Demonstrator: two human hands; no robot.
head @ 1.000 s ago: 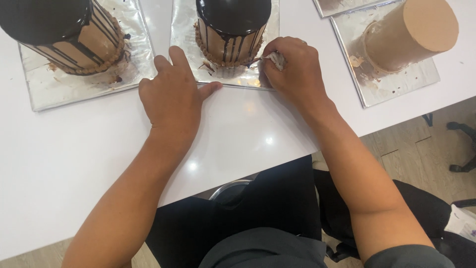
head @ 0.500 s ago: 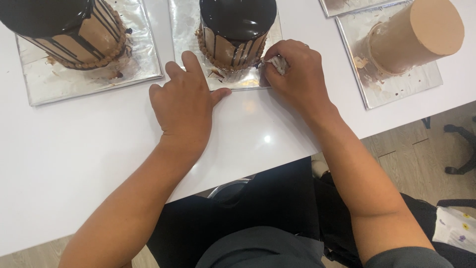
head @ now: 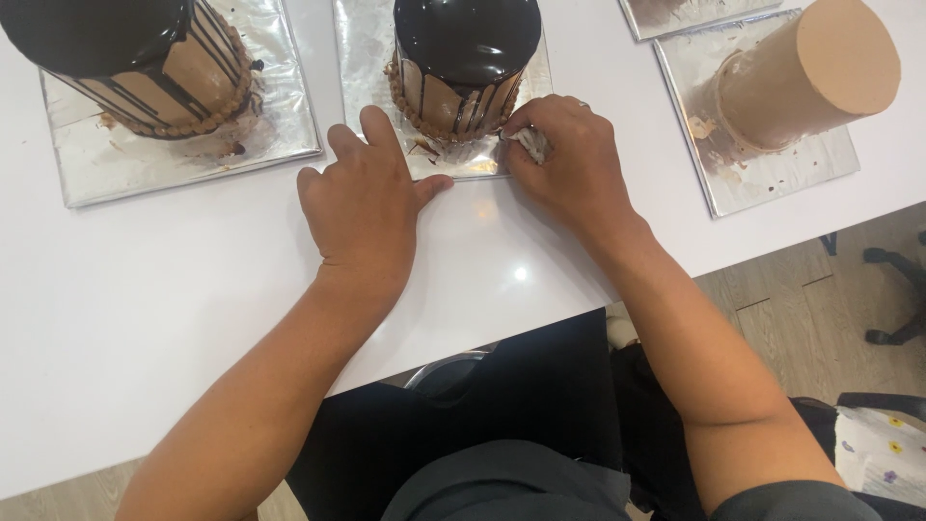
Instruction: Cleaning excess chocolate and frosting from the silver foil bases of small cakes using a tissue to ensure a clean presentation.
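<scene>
A tall cake with dark chocolate glaze dripping down its sides [head: 461, 60] stands on a silver foil board [head: 371, 58] at the table's far middle. My left hand [head: 365, 203] rests flat on the board's near left corner, fingers spread. My right hand [head: 571, 164] is closed around a crumpled white tissue [head: 531, 143], pressed to the board at the cake's right base. Chocolate smears mark the board in front of the cake.
A second glazed drip cake [head: 145, 58] sits on its own foil board at the far left. A plain tan cake [head: 805, 77] stands on a foil board [head: 772, 183] at the right. White table [head: 145, 318]; its near edge runs diagonally, with a chair and floor below.
The view has shifted slightly, so the cakes sit lower in frame. My right hand with the tissue stays at the board's right side; my left hand keeps holding the board.
</scene>
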